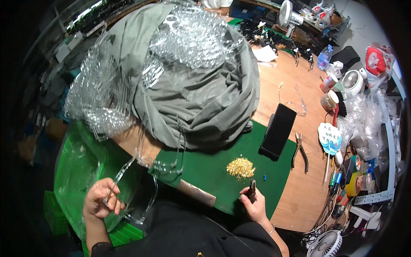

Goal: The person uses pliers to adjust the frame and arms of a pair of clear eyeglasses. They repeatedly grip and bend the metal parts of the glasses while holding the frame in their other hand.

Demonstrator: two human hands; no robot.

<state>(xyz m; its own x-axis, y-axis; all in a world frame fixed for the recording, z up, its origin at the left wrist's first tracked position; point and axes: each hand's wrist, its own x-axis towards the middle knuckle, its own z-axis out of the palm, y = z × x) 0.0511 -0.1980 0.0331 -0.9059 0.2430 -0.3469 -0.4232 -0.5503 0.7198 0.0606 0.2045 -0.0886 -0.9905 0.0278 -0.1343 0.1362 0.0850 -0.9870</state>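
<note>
My left hand (102, 199) is at the lower left, above a green plastic basket (77, 165), its fingers pinched on a clear plastic eyeglass frame (123, 170). Another clear eyeglass frame (168, 169) stands with its temples up at the left edge of the green mat (231, 201). At the mat's front edge, my right hand (255, 207) is closed round a dark-handled hand tool (252, 186); its working end is hard to make out. Just beyond that tool lies a heap of tiny gold-coloured parts (240, 168). A small blue piece (264, 177) sits to the right of the heap.
Grey cloth (201, 107) bears a big pile of clear eyeglass frames (192, 36); more hang at left (98, 90). A black phone (278, 130) and pliers (299, 153) lie to the right. Farther right are a bottle (324, 57), a white fan (352, 81) and tools.
</note>
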